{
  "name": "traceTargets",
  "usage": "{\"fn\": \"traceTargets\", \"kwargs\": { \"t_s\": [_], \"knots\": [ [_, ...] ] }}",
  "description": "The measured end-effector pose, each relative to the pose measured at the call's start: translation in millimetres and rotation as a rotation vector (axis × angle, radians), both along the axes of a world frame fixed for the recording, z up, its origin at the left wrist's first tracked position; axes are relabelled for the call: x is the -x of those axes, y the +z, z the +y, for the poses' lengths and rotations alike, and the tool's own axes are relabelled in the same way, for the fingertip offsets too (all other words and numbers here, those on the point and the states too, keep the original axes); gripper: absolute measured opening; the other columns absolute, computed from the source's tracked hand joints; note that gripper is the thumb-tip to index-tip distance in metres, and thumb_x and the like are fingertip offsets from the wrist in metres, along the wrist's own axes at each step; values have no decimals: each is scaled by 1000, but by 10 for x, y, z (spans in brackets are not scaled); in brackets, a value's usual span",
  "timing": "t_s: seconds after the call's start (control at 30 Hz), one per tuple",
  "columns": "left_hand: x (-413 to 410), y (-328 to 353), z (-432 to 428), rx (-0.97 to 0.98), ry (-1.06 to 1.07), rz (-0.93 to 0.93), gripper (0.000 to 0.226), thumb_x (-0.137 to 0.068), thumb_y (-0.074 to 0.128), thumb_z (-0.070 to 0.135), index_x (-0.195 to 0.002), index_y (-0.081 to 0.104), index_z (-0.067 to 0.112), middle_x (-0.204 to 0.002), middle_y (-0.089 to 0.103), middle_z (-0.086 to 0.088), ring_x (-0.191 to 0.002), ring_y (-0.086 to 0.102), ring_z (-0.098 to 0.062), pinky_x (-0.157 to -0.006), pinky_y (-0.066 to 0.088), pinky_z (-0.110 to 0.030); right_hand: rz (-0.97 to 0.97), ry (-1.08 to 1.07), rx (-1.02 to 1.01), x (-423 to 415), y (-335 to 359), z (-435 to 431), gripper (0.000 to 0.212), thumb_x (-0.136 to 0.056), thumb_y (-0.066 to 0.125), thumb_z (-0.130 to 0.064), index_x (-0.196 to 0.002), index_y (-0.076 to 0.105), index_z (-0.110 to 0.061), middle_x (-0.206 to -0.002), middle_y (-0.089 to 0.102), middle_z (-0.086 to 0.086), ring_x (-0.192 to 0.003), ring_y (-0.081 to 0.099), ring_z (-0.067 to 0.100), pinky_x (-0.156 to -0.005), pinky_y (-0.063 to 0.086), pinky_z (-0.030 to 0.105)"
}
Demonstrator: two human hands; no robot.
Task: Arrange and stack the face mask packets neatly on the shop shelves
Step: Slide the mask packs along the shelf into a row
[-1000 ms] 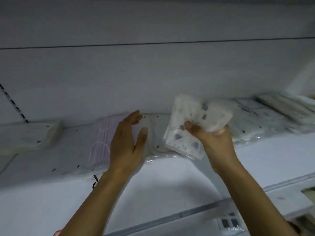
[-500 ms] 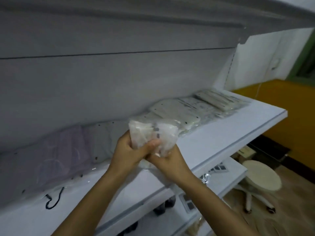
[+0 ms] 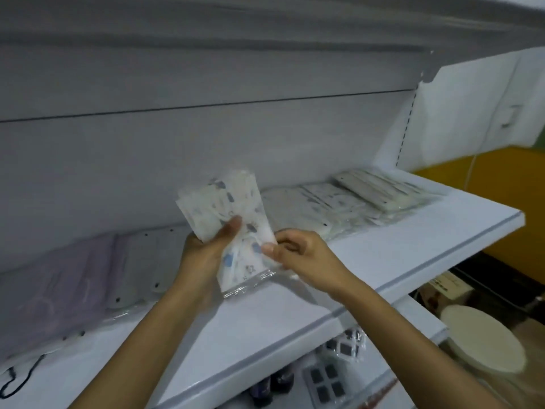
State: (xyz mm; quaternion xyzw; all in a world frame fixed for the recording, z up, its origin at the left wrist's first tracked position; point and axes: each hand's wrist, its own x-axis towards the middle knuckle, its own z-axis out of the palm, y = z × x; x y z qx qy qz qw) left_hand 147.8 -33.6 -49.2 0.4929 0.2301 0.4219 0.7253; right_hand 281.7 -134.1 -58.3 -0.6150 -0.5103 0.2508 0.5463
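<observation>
So both hands are up in front of the white shelf, working a small bundle of patterned mask packets that's held in the air just above the shelf board, not resting on it. The left hand has its fingers curled round the bundle from behind, with the thumb pressed across the front. The right hand is curled too, pinching the lower right edge of the bundle between thumb and fingers, right by the crinkly clear plastic at the bottom.

Packets in the bundle are fanned out a bit at the top, can't count them though, edges blur together. Prints look like blue-grey blobs, too soft to read.

On the shelf behind: lilac mask packets off to the left, a paler packet with dark dots just beside them, and 2 or so overlapping piles of white packets to the right along the back panel. Where 1 pile ends and the next starts is hard to tell.

Lower shelf is mostly hidden by the arms, just a clear pack with dark squares peeking out. A black cord is cut off at the left edge. Round cream stool sits bottom right.
</observation>
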Motion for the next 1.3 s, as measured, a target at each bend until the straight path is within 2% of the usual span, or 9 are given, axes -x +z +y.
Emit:
{"fn": "traceTargets", "kwargs": {
  "t_s": [0.3, 0.47, 0.57, 0.67, 0.83, 0.93, 1.1, 1.2, 1.3],
  "knots": [
    [-1586, 195, -82, 97, -46, 21, 14, -87, 67, 16, -99, 69, 9, -102, 74, -12, -86, 72, -26, -75, 59, -42, 84, -344, -92, -1828, 155, 275, 18, -91, 55, -2, -84, 68, -12, -75, 70, 7, -73, 66, 23, -80, 55, 48],
    [-1830, -207, 136, 159, 89, 110, 23, -88, 66, 19, -107, 68, 6, -111, 71, -16, -97, 70, -31, -87, 54, -53, -296, -346, 114, -2469, -51, 666, 35, -92, 60, -34, -123, 61, -17, -120, 64, 1, -107, 61, 15, -86, 44, 13],
    [-1735, -345, 225, 170, 140, 53, 21, -87, 63, 20, -103, 70, 8, -105, 73, -11, -95, 71, -26, -85, 55, -49, -644, -207, 391, -2547, -392, 807, 80, -87, 43, -69, -147, 37, -15, -154, 34, 6, -143, 30, 20, -116, 24, 30],
    [-1701, -357, 285, 184, 98, 14, 24, -86, 61, 24, -101, 72, 9, -113, 70, -15, -105, 67, -30, -90, 52, -50, -724, -171, 441, -2590, -502, 898, 66, -98, 37, -54, -151, 29, -15, -159, 23, 10, -147, 20, 21, -117, 14, 31],
    [-1725, -365, 304, 196, 94, 1, 46, -84, 60, 26, -124, 60, 4, -122, 66, -15, -112, 64, -31, -90, 53, -51, -130, -292, 204, -2697, -334, 919, 34, -98, 42, -17, -127, 56, -4, -107, 62, 14, -96, 59, 26, -74, 39, 29],
    [-1746, -375, 313, 221, 106, -8, 43, -82, 61, 25, -119, 63, 4, -119, 67, -16, -107, 66, -32, -82, 57, -47, 237, -380, 33, -2780, -291, 855, 27, -96, 46, -12, -105, 61, 8, -87, 62, 20, -77, 51, 18, -63, 37, 27],
    [-1772, -346, 316, 257, 74, -60, 46, -83, 60, 25, -124, 60, 4, -119, 67, -15, -106, 67, -29, -76, 59, -43, -330, -177, 274, -2604, -338, 825, 45, -85, 62, -54, -110, 55, -17, -101, 61, 2, -97, 55, 20, -80, 42, 29],
    [-1738, -346, 314, 297, 78, -83, 46, -83, 60, 28, -124, 60, 7, -116, 69, -11, -103, 68, -26, -77, 59, -44, -426, -202, 301, -2559, -434, 890, 62, -83, 70, -38, -136, 50, -12, -131, 56, 6, -120, 53, 23, -94, 39, 27],
    [-1720, -354, 325, 325, 80, -104, 39, -90, 56, 28, -124, 60, 10, -119, 68, -9, -106, 67, -24, -76, 59, -43, -341, -328, 102, -2618, -366, 878, 8, -84, 59, -9, -86, 62, -3, -73, 57, 7, -63, 55, 16, -59, 37, 20]
  ]
}}
